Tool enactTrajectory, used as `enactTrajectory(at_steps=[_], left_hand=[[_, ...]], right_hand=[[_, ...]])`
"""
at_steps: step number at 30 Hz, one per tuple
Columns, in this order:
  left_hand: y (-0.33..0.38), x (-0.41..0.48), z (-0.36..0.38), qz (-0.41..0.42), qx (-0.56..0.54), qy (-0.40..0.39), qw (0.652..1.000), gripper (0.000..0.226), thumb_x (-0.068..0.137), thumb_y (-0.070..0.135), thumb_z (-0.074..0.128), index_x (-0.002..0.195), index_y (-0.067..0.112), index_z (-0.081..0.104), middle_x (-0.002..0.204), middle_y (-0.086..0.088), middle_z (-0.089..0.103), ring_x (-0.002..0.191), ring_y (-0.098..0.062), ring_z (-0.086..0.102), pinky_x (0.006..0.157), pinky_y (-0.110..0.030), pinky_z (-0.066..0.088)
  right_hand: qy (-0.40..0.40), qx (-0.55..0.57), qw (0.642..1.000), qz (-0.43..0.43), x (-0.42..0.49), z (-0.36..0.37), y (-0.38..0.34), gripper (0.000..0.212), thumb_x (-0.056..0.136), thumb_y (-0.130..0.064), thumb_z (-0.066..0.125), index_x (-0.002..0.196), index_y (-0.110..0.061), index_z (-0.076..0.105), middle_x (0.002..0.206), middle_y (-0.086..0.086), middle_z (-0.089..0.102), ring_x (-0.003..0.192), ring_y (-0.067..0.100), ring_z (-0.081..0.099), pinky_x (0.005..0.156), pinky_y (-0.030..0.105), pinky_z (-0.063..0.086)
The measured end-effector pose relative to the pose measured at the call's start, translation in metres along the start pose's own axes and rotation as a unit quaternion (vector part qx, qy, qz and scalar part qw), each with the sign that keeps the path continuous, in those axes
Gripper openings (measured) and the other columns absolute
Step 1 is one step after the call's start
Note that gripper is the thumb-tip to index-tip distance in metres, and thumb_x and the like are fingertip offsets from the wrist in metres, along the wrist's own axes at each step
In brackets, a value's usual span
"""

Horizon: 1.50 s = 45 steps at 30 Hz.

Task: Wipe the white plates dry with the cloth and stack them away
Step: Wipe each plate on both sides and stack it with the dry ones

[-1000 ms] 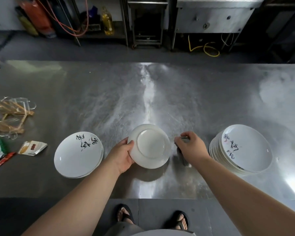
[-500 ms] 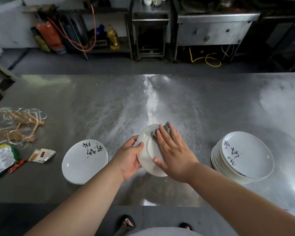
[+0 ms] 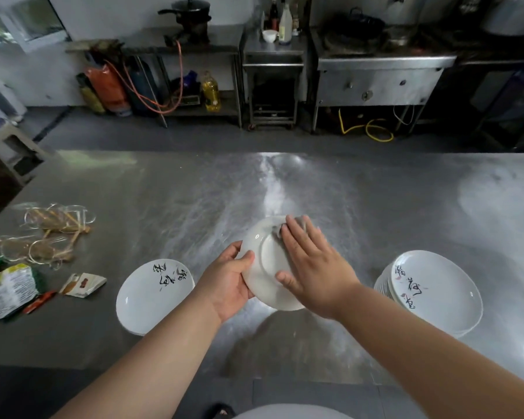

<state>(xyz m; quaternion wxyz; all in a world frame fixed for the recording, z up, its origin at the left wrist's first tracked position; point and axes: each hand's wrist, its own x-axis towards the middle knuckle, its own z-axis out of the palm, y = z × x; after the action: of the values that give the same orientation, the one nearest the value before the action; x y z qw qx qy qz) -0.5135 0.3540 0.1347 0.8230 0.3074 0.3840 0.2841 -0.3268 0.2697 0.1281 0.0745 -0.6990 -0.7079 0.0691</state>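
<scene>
i am watching a white plate (image 3: 262, 269) being held above the steel table (image 3: 375, 201), tilted with its plain underside and raised foot ring turned toward the camera; it is showing no lettering on this face. the left hand (image 3: 229, 281) is gripping the plate's left rim, thumb lying over the near face and fingers curling behind it. the right hand (image 3: 310, 264) is lying flat and spread across the plate's right half, palm down, pressing a grey cloth (image 3: 285, 226) that is peeking out under the fingertips (image 3: 294, 223) near the top rim; it is closing around nothing. to the left, a low stack of plates (image 3: 152, 297) with black brush lettering is sitting on the table, just beside the left forearm. to the right, a taller stack of plates (image 3: 433, 288) with similar lettering is leaning slightly. snack wrappers (image 3: 9, 285) and bundled sticks (image 3: 52, 228) are lying at the far left.
</scene>
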Motion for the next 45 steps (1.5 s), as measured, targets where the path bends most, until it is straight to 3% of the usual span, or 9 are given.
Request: enactTrajectory(at_steps=[8,14,20,26,30,33,37,41,45], left_hand=[[0.015,-0.001,0.003,0.012,-0.026,-0.008,1.000,0.021,0.107,0.009,0.047,0.117,0.018,0.062,0.110,-0.014,0.077,0.087,-0.026,0.077,0.071,-0.043,0.062],[0.020,-0.007,0.010,0.034,-0.028,-0.014,0.999,0.020,0.106,0.009,0.047,0.115,0.019,0.063,0.108,-0.010,0.076,0.086,-0.022,0.077,0.067,-0.039,0.063],[0.027,-0.009,0.014,0.045,-0.071,-0.002,0.996,0.019,0.107,0.010,0.046,0.116,0.017,0.061,0.109,-0.015,0.076,0.088,-0.026,0.078,0.066,-0.040,0.064],[0.029,-0.012,0.022,0.064,-0.063,0.000,0.996,0.023,0.107,0.012,0.047,0.120,0.022,0.063,0.109,-0.005,0.078,0.092,-0.020,0.077,0.073,-0.041,0.064],[0.034,-0.013,0.028,0.070,-0.082,0.006,0.994,0.023,0.108,0.012,0.045,0.115,0.020,0.065,0.111,-0.009,0.079,0.095,-0.022,0.078,0.073,-0.042,0.063],[0.036,-0.017,0.023,0.066,-0.047,-0.009,0.997,0.021,0.107,0.010,0.048,0.116,0.019,0.064,0.114,-0.011,0.077,0.095,-0.023,0.077,0.072,-0.041,0.063],[0.037,-0.026,0.028,0.057,0.064,-0.080,0.993,0.022,0.096,0.012,0.058,0.118,0.016,0.062,0.112,-0.013,0.074,0.087,-0.026,0.074,0.075,-0.041,0.057],[0.040,-0.033,0.040,0.070,0.101,-0.110,0.986,0.040,0.090,0.004,0.063,0.125,0.024,0.065,0.107,-0.007,0.076,0.084,-0.020,0.074,0.069,-0.035,0.056],[0.043,-0.035,0.033,0.082,0.092,-0.090,0.988,0.021,0.100,0.007,0.056,0.117,0.017,0.067,0.111,-0.015,0.075,0.089,-0.026,0.075,0.075,-0.040,0.059]], right_hand=[[0.011,0.012,0.991,-0.131,-0.025,-0.004,-0.012,0.094,0.096,-0.083,0.025,0.168,-0.023,0.014,0.176,-0.005,0.003,0.161,0.021,-0.013,0.131,0.047,0.007],[0.036,-0.027,0.998,-0.031,-0.001,-0.037,0.003,0.097,0.098,-0.081,0.024,0.168,-0.018,0.003,0.175,-0.001,-0.011,0.158,0.024,-0.026,0.130,0.044,-0.006],[0.080,-0.008,0.987,-0.140,-0.040,-0.010,-0.019,0.096,0.098,-0.080,0.032,0.166,-0.012,0.021,0.175,0.004,0.013,0.162,0.030,-0.003,0.129,0.052,0.019],[0.163,0.057,0.985,-0.006,-0.024,-0.023,0.009,0.089,0.104,-0.073,0.025,0.165,-0.008,0.024,0.176,0.003,0.007,0.162,0.029,-0.002,0.129,0.050,0.019],[0.166,0.073,0.982,-0.045,-0.045,-0.011,-0.019,0.091,0.103,-0.071,0.034,0.164,-0.005,0.025,0.175,0.007,0.012,0.162,0.034,0.000,0.127,0.052,0.026],[0.151,0.044,0.984,-0.082,-0.046,-0.014,-0.010,0.090,0.102,-0.073,0.034,0.164,-0.008,0.028,0.174,0.004,0.016,0.162,0.031,0.002,0.124,0.054,0.031],[0.146,0.076,0.986,-0.027,-0.011,-0.054,0.002,0.092,0.100,-0.074,0.033,0.166,-0.012,0.020,0.175,0.003,0.008,0.162,0.027,-0.003,0.129,0.050,0.019],[0.181,0.009,0.969,-0.166,0.016,-0.080,-0.020,0.077,0.099,-0.067,0.041,0.156,-0.015,0.047,0.163,0.008,0.040,0.155,0.037,0.028,0.127,0.048,0.024],[0.200,0.033,0.976,-0.076,0.011,-0.077,-0.004,0.079,0.102,-0.069,0.035,0.160,-0.016,0.040,0.163,0.007,0.038,0.153,0.034,0.031,0.125,0.050,0.028]])
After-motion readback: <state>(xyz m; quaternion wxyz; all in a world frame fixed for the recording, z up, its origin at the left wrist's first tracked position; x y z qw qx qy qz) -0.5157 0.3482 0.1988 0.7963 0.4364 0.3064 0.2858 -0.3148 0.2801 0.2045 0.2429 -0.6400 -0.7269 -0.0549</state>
